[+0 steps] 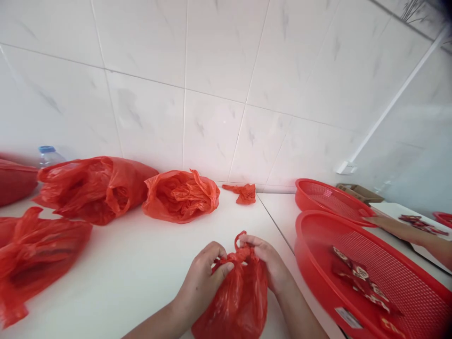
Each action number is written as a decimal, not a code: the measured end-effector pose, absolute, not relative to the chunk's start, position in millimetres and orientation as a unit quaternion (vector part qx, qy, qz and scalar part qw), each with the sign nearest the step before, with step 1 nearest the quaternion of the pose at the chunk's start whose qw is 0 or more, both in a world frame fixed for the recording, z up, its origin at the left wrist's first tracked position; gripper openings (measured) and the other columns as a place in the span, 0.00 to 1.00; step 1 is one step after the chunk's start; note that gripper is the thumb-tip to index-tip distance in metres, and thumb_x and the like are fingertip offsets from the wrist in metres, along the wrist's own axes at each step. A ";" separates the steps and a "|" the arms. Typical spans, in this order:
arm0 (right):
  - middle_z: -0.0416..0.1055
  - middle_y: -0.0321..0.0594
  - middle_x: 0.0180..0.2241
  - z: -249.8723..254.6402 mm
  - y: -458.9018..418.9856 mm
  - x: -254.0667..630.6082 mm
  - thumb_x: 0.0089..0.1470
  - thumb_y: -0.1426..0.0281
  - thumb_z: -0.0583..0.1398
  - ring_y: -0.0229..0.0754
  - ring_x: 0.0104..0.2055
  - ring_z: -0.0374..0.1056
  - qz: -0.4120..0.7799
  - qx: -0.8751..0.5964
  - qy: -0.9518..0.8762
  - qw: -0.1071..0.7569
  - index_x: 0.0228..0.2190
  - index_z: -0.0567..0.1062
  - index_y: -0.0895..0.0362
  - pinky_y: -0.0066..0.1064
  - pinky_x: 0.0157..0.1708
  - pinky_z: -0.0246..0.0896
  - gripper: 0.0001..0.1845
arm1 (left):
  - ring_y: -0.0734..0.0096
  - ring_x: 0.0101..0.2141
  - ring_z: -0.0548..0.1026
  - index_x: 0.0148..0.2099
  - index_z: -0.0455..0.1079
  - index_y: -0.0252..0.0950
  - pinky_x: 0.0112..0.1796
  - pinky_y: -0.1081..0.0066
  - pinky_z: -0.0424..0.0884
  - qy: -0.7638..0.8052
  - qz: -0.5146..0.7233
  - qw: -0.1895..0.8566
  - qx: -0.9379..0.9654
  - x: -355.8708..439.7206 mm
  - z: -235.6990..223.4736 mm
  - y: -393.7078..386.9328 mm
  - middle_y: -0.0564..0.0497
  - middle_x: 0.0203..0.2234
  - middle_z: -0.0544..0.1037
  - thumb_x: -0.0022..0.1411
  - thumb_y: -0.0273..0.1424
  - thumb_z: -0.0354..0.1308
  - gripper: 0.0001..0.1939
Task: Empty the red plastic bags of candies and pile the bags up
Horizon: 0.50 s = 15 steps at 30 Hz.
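Observation:
A red plastic bag (243,301) stands at the front of the white table, its top gathered and twisted into what looks like a knot. My left hand (206,273) pinches the gathered plastic on the left side, thumb against fingers. On the other side, my right hand (270,263) grips the bag's neck beside a small loop of plastic that sticks up. Both hands are closed on the same bag. What lies inside it cannot be made out through the film. Part of the right fingers is hidden behind the bag.
Red plastic bags (181,195) line the wall, with a tied one (38,254) at left. A small red scrap (243,193) and a blue-capped bottle (47,155) are behind. At right, a red basket (318,263) holds red packets (360,273); another person's hand (384,222) touches a second basket (303,193).

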State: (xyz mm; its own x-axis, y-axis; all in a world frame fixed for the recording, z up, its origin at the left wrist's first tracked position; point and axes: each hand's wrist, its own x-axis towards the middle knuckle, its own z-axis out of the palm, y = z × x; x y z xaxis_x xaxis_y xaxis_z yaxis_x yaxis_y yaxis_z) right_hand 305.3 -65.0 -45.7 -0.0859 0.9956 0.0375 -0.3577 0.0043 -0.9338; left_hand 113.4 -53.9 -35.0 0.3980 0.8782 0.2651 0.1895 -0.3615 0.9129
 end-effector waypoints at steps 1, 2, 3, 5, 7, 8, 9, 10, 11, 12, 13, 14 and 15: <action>0.71 0.38 0.33 -48.2 -63.1 309.4 0.47 0.65 0.61 0.37 0.30 0.66 0.589 -0.381 -0.415 0.579 0.37 0.75 0.57 0.30 0.34 0.61 0.14 | 0.69 0.34 0.67 0.29 0.60 0.38 0.38 0.69 0.64 0.361 0.410 0.393 0.739 110.1 -31.3 -54.5 0.53 0.32 0.69 0.58 0.25 0.52 0.06; 0.71 0.37 0.30 -51.6 -60.6 312.8 0.49 0.64 0.60 0.37 0.28 0.66 0.555 -0.419 -0.418 0.584 0.35 0.75 0.57 0.30 0.32 0.61 0.12 | 0.68 0.37 0.68 0.29 0.61 0.38 0.40 0.69 0.64 0.349 0.409 0.365 0.760 106.4 -27.4 -56.4 0.52 0.34 0.70 0.57 0.23 0.53 0.07; 0.71 0.36 0.28 -55.6 -57.6 315.5 0.50 0.65 0.59 0.37 0.27 0.66 0.504 -0.476 -0.433 0.577 0.34 0.75 0.56 0.31 0.32 0.62 0.11 | 0.68 0.38 0.69 0.28 0.61 0.38 0.40 0.68 0.64 0.336 0.398 0.341 0.782 102.4 -23.6 -59.7 0.51 0.35 0.70 0.56 0.22 0.53 0.08; 0.73 0.38 0.28 -63.5 -51.0 318.9 0.50 0.67 0.57 0.40 0.31 0.69 0.382 -0.587 -0.467 0.541 0.33 0.76 0.57 0.33 0.36 0.63 0.10 | 0.69 0.34 0.69 0.26 0.59 0.38 0.36 0.70 0.65 0.289 0.358 0.295 0.838 93.2 -17.6 -69.4 0.52 0.31 0.70 0.55 0.21 0.54 0.10; 0.74 0.41 0.33 -69.7 -44.9 319.9 0.49 0.68 0.56 0.43 0.36 0.69 0.285 -0.650 -0.471 0.524 0.32 0.76 0.57 0.35 0.40 0.62 0.11 | 0.71 0.28 0.68 0.25 0.58 0.38 0.31 0.71 0.64 0.214 0.314 0.230 0.896 83.1 -14.2 -80.8 0.53 0.26 0.70 0.56 0.21 0.54 0.11; 0.74 0.42 0.35 -71.8 -42.5 319.6 0.49 0.69 0.55 0.44 0.38 0.69 0.260 -0.664 -0.462 0.526 0.32 0.77 0.57 0.36 0.41 0.62 0.11 | 0.72 0.26 0.67 0.25 0.59 0.38 0.28 0.71 0.63 0.171 0.298 0.195 0.919 78.0 -13.2 -85.9 0.53 0.24 0.70 0.57 0.22 0.54 0.11; 0.74 0.42 0.36 -73.0 -40.5 318.9 0.49 0.69 0.54 0.44 0.38 0.69 0.249 -0.671 -0.455 0.529 0.32 0.77 0.56 0.36 0.41 0.62 0.12 | 0.73 0.24 0.66 0.25 0.59 0.38 0.26 0.71 0.62 0.133 0.288 0.166 0.934 73.2 -12.1 -90.1 0.53 0.23 0.70 0.59 0.22 0.53 0.12; 0.75 0.41 0.36 -73.6 -39.1 318.1 0.48 0.69 0.54 0.44 0.38 0.69 0.242 -0.675 -0.455 0.527 0.31 0.77 0.55 0.36 0.41 0.62 0.12 | 0.73 0.22 0.65 0.25 0.60 0.38 0.25 0.71 0.61 0.108 0.281 0.150 0.942 69.0 -10.7 -93.2 0.52 0.22 0.70 0.61 0.23 0.51 0.12; 0.75 0.41 0.36 -73.8 -38.3 317.5 0.47 0.69 0.54 0.44 0.38 0.69 0.241 -0.675 -0.460 0.524 0.30 0.77 0.55 0.36 0.41 0.62 0.12 | 0.73 0.22 0.65 0.25 0.62 0.38 0.24 0.71 0.61 0.094 0.276 0.150 0.945 65.6 -8.7 -95.3 0.52 0.22 0.70 0.62 0.24 0.50 0.13; 0.75 0.41 0.35 -73.8 -38.2 317.4 0.46 0.69 0.54 0.44 0.39 0.69 0.245 -0.671 -0.465 0.523 0.30 0.77 0.55 0.36 0.42 0.61 0.12 | 0.72 0.22 0.65 0.26 0.64 0.39 0.25 0.71 0.62 0.088 0.269 0.168 0.944 63.2 -6.3 -96.6 0.51 0.21 0.70 0.64 0.26 0.48 0.14; 0.75 0.41 0.36 -74.0 -38.8 318.4 0.45 0.68 0.54 0.45 0.40 0.69 0.249 -0.666 -0.470 0.523 0.30 0.78 0.55 0.36 0.44 0.61 0.13 | 0.71 0.23 0.67 0.27 0.66 0.39 0.26 0.70 0.64 0.089 0.263 0.202 0.939 62.2 -3.8 -97.4 0.50 0.22 0.71 0.65 0.28 0.46 0.15; 0.76 0.42 0.37 -74.9 -39.8 320.8 0.44 0.67 0.55 0.46 0.42 0.69 0.251 -0.664 -0.476 0.520 0.30 0.78 0.55 0.37 0.46 0.60 0.13 | 0.69 0.26 0.70 0.29 0.69 0.39 0.29 0.70 0.67 0.093 0.261 0.242 0.930 62.6 -1.6 -97.7 0.48 0.24 0.73 0.66 0.31 0.45 0.16; 0.75 0.43 0.39 -77.0 -40.7 324.7 0.44 0.65 0.55 0.47 0.43 0.69 0.250 -0.662 -0.475 0.523 0.34 0.78 0.56 0.38 0.47 0.59 0.16 | 0.67 0.30 0.72 0.32 0.71 0.39 0.34 0.69 0.69 0.101 0.263 0.282 0.917 64.5 -0.5 -97.8 0.46 0.28 0.75 0.67 0.34 0.44 0.17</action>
